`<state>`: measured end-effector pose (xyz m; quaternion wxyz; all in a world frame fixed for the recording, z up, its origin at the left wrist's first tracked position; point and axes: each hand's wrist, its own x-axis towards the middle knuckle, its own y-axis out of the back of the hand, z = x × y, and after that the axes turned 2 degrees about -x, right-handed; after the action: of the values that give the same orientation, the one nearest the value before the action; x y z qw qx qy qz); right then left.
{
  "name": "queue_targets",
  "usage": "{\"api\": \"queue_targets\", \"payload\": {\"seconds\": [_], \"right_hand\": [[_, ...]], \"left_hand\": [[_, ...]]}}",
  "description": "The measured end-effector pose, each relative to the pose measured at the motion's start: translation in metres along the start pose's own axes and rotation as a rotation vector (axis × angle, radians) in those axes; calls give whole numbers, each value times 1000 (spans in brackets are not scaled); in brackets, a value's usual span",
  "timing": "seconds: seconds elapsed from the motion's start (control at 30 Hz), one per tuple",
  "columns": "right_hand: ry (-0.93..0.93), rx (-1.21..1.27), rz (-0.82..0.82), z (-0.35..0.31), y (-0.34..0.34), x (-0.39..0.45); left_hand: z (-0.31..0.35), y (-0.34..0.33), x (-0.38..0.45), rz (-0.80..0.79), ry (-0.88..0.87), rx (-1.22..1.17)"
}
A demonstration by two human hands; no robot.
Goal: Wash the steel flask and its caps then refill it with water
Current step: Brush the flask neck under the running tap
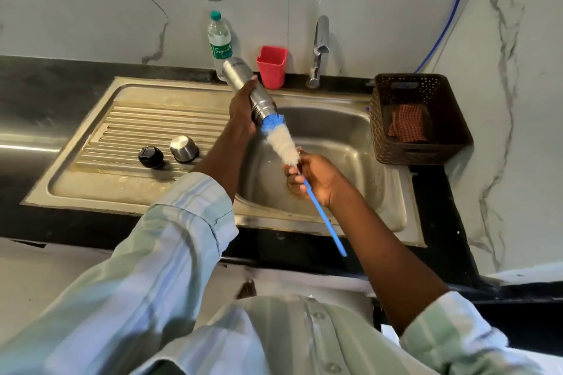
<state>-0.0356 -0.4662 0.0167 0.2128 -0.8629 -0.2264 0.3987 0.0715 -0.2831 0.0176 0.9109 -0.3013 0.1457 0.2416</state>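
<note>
Left hand (242, 109) gripping tilted steel flask (248, 87) over sink (335, 137); right hand (313, 178) pinching bottle brush (281, 140), tip seemingly inside mouth. Black counter (30, 85), marble wall (91, 9).

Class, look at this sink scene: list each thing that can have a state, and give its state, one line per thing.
steel flask: uncapped, tilted, gripped by left hand
bottle brush: bristle tip at the flask mouth, handle gripped by right hand
black cap: off, lying on the drainboard
steel cap: off, upside down on the drainboard
tap: no water seen running
plastic bottle: capped, upright
red cup: upright
basket: holds a checked cloth
</note>
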Motion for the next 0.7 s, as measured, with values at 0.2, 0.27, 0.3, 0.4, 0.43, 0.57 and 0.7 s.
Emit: {"api": "queue_targets", "payload": {"seconds": [0.2,0.27,0.3,0.4,0.43,0.57,0.7], "right_hand": [[8,193,-74,-8,10,10],[32,196,-147,-11,7,9],[41,204,-170,-12,6,8],[78,159,-92,-12,3,8],[97,117,-19,-12,0,8],[303,-162,377,-9,-9,9],[508,-929,612,-1,-12,7]], "left_hand": [[-19,-5,-15,-170,115,-87],[-29,-4,-21,-180,179,-104],[-32,-4,-21,-182,192,-91],[-33,-3,-22,-141,176,-53],[-33,-1,-20,-121,173,-60],[-35,3,-14,-46,139,-58],[-39,14,-1,62,89,-2]]}}
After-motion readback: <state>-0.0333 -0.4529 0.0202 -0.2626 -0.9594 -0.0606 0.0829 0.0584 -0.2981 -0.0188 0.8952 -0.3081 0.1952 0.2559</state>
